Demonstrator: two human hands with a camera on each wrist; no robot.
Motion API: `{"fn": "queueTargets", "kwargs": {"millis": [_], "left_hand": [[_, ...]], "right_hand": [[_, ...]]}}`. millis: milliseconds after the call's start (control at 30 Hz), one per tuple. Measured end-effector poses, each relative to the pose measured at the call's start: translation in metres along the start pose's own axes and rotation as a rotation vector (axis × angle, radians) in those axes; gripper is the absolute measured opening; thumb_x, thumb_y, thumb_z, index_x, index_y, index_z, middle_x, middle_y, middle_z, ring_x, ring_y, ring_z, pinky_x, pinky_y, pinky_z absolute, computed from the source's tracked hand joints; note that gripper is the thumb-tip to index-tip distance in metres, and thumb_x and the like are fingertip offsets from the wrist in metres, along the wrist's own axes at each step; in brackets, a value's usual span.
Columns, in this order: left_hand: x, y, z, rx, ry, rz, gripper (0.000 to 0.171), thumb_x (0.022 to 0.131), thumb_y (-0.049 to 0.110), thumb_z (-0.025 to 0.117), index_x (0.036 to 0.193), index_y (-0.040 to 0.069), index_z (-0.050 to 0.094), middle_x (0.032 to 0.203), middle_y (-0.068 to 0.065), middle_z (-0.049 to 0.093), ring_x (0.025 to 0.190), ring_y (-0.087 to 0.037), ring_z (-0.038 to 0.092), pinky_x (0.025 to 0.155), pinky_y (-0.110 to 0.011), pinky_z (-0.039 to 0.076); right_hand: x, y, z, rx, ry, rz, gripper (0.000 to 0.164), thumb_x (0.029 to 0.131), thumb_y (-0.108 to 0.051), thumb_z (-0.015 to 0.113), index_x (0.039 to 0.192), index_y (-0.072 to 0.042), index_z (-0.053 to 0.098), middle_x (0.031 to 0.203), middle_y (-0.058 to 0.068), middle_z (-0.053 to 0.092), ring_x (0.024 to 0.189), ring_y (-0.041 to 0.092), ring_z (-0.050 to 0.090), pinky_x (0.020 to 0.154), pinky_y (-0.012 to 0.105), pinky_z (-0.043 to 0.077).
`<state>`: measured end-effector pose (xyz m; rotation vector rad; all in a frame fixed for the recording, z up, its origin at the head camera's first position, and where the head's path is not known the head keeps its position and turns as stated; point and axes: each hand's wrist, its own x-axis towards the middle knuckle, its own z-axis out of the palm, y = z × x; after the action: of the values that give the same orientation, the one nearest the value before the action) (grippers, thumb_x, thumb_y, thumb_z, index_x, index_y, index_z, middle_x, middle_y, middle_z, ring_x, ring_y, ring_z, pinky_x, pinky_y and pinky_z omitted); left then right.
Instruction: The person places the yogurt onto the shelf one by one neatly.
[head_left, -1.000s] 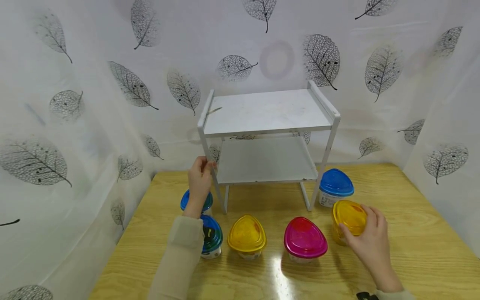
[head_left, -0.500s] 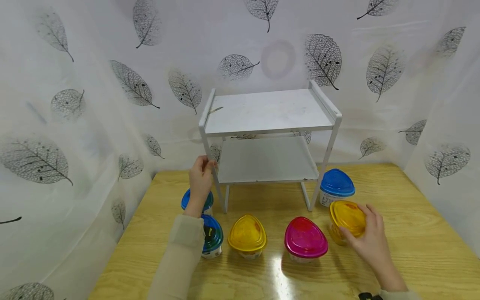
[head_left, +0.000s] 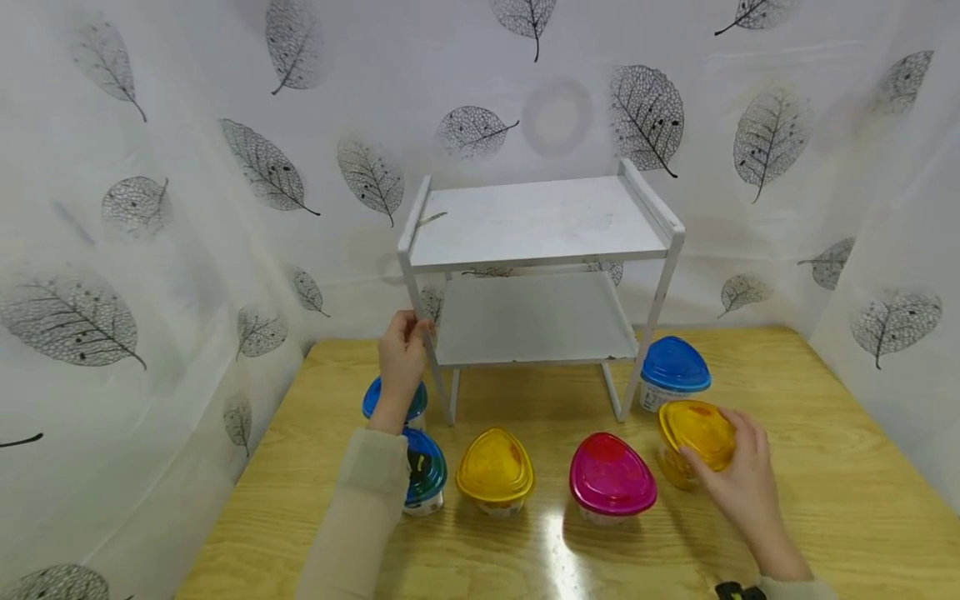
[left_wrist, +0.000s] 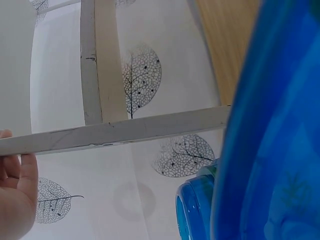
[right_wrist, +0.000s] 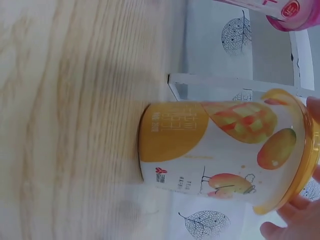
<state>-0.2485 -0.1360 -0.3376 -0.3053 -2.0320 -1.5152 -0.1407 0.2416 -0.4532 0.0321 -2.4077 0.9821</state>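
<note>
My left hand [head_left: 401, 354] grips the left front leg of a white two-tier shelf rack [head_left: 536, 221], thumb and fingers round the post. The left wrist view shows its fingertips [left_wrist: 29, 170] against the white bar. On the right, my right hand [head_left: 742, 483] holds a yellow-lidded cup [head_left: 697, 437] by the lid's edge, thumb on the near side and fingers on the far side. Mango pictures cover the cup's side [right_wrist: 225, 150] in the right wrist view, and its base is at the tabletop. Both rack tiers are bare.
A pink-lidded cup [head_left: 611, 475] and another yellow-lidded cup [head_left: 495, 471] stand in front of the rack. A blue-lidded cup [head_left: 675, 367] is by its right leg. Two blue-lidded cups stand at left, a nearer one [head_left: 425, 471] and a farther one [head_left: 415, 404], partly behind my left arm.
The yellow-lidded cup in my right hand has shifted very slightly left, toward the rack. My left hand stays on the rack's leg.
</note>
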Motion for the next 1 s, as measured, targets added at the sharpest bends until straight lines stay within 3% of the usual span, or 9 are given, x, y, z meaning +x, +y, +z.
{"fn": "queueTargets", "kwargs": {"millis": [133, 200, 300, 433, 567, 667, 833, 933, 1000], "left_hand": [[0.001, -0.001, 0.0, -0.017, -0.005, -0.011, 0.014, 0.088, -0.002, 0.047, 0.089, -0.015, 0.05, 0.081, -0.027, 0.058, 0.076, -0.037, 0.058, 0.069, -0.046, 0.049], [0.003, -0.012, 0.001, -0.03, -0.005, -0.009, 0.013, 0.088, -0.002, 0.048, 0.089, -0.015, 0.051, 0.081, -0.027, 0.059, 0.076, -0.037, 0.058, 0.069, -0.047, 0.048], [0.005, -0.023, 0.002, -0.021, -0.003, -0.014, 0.013, 0.088, 0.001, 0.049, 0.089, -0.012, 0.052, 0.081, -0.024, 0.06, 0.076, -0.034, 0.059, 0.069, -0.042, 0.05], [0.005, -0.023, 0.002, -0.004, 0.0, -0.027, 0.017, 0.088, 0.006, 0.049, 0.09, -0.01, 0.053, 0.081, -0.022, 0.06, 0.076, -0.032, 0.059, 0.069, -0.038, 0.05], [0.004, -0.015, 0.001, -0.02, 0.005, -0.019, 0.019, 0.088, 0.005, 0.048, 0.089, -0.013, 0.052, 0.081, -0.026, 0.059, 0.076, -0.036, 0.058, 0.069, -0.045, 0.049], [0.001, -0.001, 0.0, -0.016, 0.006, -0.016, 0.019, 0.088, 0.004, 0.048, 0.088, -0.014, 0.051, 0.081, -0.028, 0.058, 0.075, -0.038, 0.058, 0.069, -0.047, 0.048], [-0.002, 0.014, -0.001, 0.007, 0.006, -0.007, 0.018, 0.089, 0.002, 0.047, 0.088, -0.015, 0.05, 0.081, -0.028, 0.058, 0.076, -0.038, 0.058, 0.068, -0.045, 0.049], [-0.002, 0.014, -0.001, 0.014, 0.004, -0.001, 0.016, 0.089, 0.0, 0.047, 0.089, -0.015, 0.05, 0.081, -0.028, 0.058, 0.076, -0.038, 0.058, 0.069, -0.045, 0.049], [-0.003, 0.014, -0.001, 0.013, 0.003, -0.009, 0.015, 0.089, -0.001, 0.047, 0.089, -0.015, 0.05, 0.082, -0.027, 0.058, 0.076, -0.038, 0.058, 0.069, -0.045, 0.049]], "right_hand": [[0.002, 0.002, -0.001, 0.031, -0.033, -0.052, 0.068, 0.069, -0.008, 0.072, 0.123, 0.009, 0.034, 0.12, 0.03, 0.032, 0.108, 0.047, 0.031, 0.087, 0.063, 0.025], [0.003, 0.003, -0.003, 0.042, -0.06, -0.075, 0.067, 0.07, -0.008, 0.071, 0.123, 0.009, 0.033, 0.121, 0.032, 0.031, 0.109, 0.049, 0.03, 0.087, 0.064, 0.024], [0.006, 0.005, -0.005, 0.068, -0.098, -0.111, 0.066, 0.071, -0.007, 0.071, 0.123, 0.01, 0.033, 0.121, 0.033, 0.031, 0.109, 0.051, 0.029, 0.088, 0.065, 0.022], [0.008, 0.009, -0.01, 0.112, -0.155, -0.142, 0.065, 0.072, -0.002, 0.069, 0.124, 0.01, 0.032, 0.123, 0.032, 0.03, 0.109, 0.051, 0.028, 0.091, 0.063, 0.02], [0.01, 0.014, -0.014, 0.136, -0.21, -0.167, 0.065, 0.073, 0.001, 0.067, 0.127, 0.009, 0.03, 0.124, 0.032, 0.03, 0.11, 0.049, 0.029, 0.102, 0.031, 0.016], [0.012, 0.019, -0.017, 0.145, -0.236, -0.194, 0.066, 0.073, 0.003, 0.067, 0.128, 0.007, 0.031, 0.124, 0.031, 0.031, 0.121, 0.027, 0.027, 0.093, 0.008, 0.011], [0.015, 0.026, -0.019, 0.186, -0.266, -0.245, 0.07, 0.068, 0.009, 0.068, 0.128, 0.006, 0.031, 0.124, 0.031, 0.032, 0.116, -0.012, 0.016, 0.091, 0.004, 0.011], [0.015, 0.029, -0.019, 0.202, -0.281, -0.236, 0.07, 0.069, 0.01, 0.066, 0.129, 0.005, 0.029, 0.125, 0.031, 0.031, 0.117, -0.011, 0.015, 0.091, 0.004, 0.01], [0.013, 0.028, -0.018, 0.209, -0.271, -0.206, 0.068, 0.073, 0.008, 0.065, 0.13, 0.005, 0.028, 0.127, 0.032, 0.028, 0.124, 0.001, 0.016, 0.092, 0.005, 0.009]]}}
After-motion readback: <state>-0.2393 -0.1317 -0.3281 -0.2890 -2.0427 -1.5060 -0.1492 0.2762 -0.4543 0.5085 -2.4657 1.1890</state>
